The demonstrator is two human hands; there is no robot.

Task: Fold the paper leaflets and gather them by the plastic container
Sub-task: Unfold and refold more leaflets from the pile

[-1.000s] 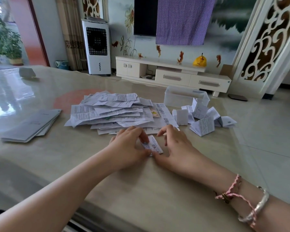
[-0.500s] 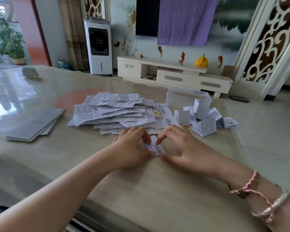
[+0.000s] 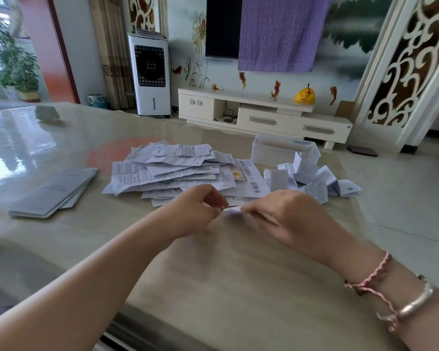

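At the left of the frame a stack of grey booklets (image 3: 53, 192) was seen lying flat on the glossy table (image 3: 238, 274), well apart from the other paper. At the centre a loose pile of unfolded leaflets (image 3: 178, 168) was spread over the tabletop. Just below that pile the left hand (image 3: 195, 211) was held with its fingers curled, its fingertips pinching one end of a small folded leaflet (image 3: 233, 211); the other end was pinched by the right hand (image 3: 289, 216), whose fingers were likewise curled round it. The leaflet was held between the two hands, whether clear of the table could not be told. Right of centre, toward the upper middle, a clear plastic container (image 3: 284, 150) stood on the table; nothing could be made out inside it. A heap of folded leaflets (image 3: 312, 181) lay just in front of it, touching its near wall. Bare tabletop was seen below the hands, down to the near edge at the bottom. The table's right edge ran close beside the folded heap, with tiled floor beyond it.
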